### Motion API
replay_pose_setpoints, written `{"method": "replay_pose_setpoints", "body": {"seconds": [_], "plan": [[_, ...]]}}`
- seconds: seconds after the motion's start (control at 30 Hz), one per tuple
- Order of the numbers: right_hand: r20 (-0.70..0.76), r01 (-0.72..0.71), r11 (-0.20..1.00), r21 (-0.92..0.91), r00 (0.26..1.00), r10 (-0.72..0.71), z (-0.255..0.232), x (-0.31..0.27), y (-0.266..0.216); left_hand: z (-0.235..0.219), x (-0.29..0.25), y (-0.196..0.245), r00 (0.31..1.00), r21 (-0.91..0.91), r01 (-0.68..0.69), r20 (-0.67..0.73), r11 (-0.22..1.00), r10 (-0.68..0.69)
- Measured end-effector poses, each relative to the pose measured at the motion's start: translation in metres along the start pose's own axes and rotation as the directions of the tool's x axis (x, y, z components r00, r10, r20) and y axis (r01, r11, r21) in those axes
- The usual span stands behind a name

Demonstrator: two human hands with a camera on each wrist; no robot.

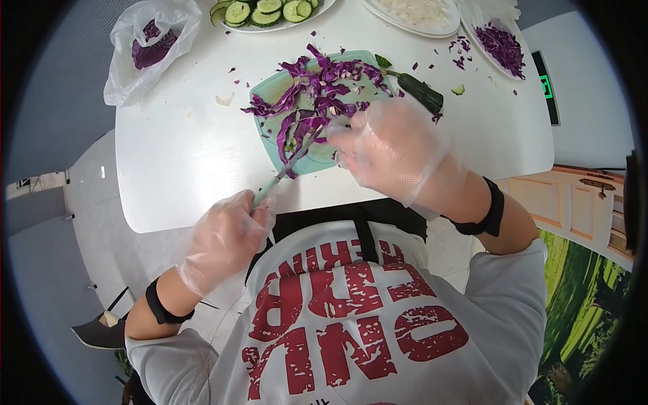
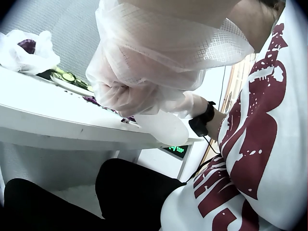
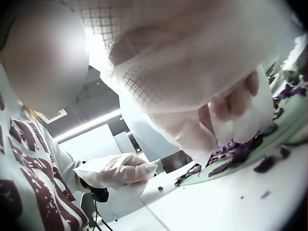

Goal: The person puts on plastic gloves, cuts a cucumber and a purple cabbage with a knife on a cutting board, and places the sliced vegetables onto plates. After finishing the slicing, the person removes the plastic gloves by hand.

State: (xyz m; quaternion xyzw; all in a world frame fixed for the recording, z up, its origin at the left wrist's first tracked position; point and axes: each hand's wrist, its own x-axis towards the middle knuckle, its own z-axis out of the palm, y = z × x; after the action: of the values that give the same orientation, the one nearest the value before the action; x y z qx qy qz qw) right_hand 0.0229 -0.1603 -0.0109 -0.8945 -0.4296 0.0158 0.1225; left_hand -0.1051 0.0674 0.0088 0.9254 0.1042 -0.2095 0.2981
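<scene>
My left hand (image 1: pixel 226 233), in a clear plastic glove, grips the pale green handle of a knife (image 1: pixel 291 162). The blade slants away over the front of a light green cutting board (image 1: pixel 316 164). At its far end, the gloved right hand (image 1: pixel 398 145) pinches the blade with curled fingers, which hide the tip. Purple cabbage shreds (image 1: pixel 297 94) lie strewn across the board under the blade. In the right wrist view the curled fingers (image 3: pixel 236 113) are low over cabbage shreds (image 3: pixel 236 156). The left wrist view shows the left hand (image 2: pixel 139 72) from behind, hiding most of the knife.
A cucumber piece (image 1: pixel 420 93) lies at the board's right edge. Along the back are a bag (image 1: pixel 121 74) with a cabbage piece (image 1: pixel 154 50), a plate of cucumber slices (image 1: pixel 266 12), a plate of white shreds (image 1: pixel 415 13) and a plate of purple shreds (image 1: pixel 501 48). Scraps dot the white table (image 1: pixel 175 155).
</scene>
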Motion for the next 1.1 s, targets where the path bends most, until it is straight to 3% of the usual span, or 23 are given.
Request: {"method": "replay_pose_setpoints", "body": {"seconds": [0.07, 0.17, 0.27, 0.37, 0.67, 0.73, 1.1], "plan": [[-0.097, 0.089, 0.992, 0.093, 0.992, -0.080, 0.006, -0.006, 0.003, 0.003, 0.001, -0.001, 1.000, 0.028, -0.018, -0.005, 0.999, 0.018], [-0.120, 0.073, 0.995, 0.068, 0.991, -0.064, 0.013, -0.008, 0.003, 0.008, 0.003, -0.003, 0.996, 0.045, -0.075, -0.038, 0.996, 0.077], [-0.138, 0.094, 0.993, 0.077, 0.987, -0.082, 0.012, -0.010, 0.003, 0.011, 0.004, 0.002, 1.000, 0.013, 0.017, 0.021, 1.000, -0.018], [-0.141, 0.118, 0.991, 0.057, 0.984, -0.109, 0.009, -0.012, 0.003, 0.016, 0.004, 0.001, 1.000, -0.038, -0.008, 0.026, 0.999, 0.009], [-0.115, 0.146, 0.989, 0.028, 0.983, -0.141, 0.007, -0.012, 0.002, 0.017, 0.005, 0.008, 0.997, 0.075, 0.031, 0.067, 0.997, -0.036], [-0.092, 0.126, 0.991, 0.032, 0.988, -0.123, 0.006, -0.011, 0.001, 0.019, 0.006, 0.012, 0.998, 0.183, 0.054, 0.031, 0.982, -0.060], [-0.099, 0.108, 0.994, 0.025, 0.990, -0.105, 0.005, -0.009, 0.000, 0.018, 0.007, 0.016, 0.999, 0.202, 0.026, 0.028, 0.979, -0.033]]}}
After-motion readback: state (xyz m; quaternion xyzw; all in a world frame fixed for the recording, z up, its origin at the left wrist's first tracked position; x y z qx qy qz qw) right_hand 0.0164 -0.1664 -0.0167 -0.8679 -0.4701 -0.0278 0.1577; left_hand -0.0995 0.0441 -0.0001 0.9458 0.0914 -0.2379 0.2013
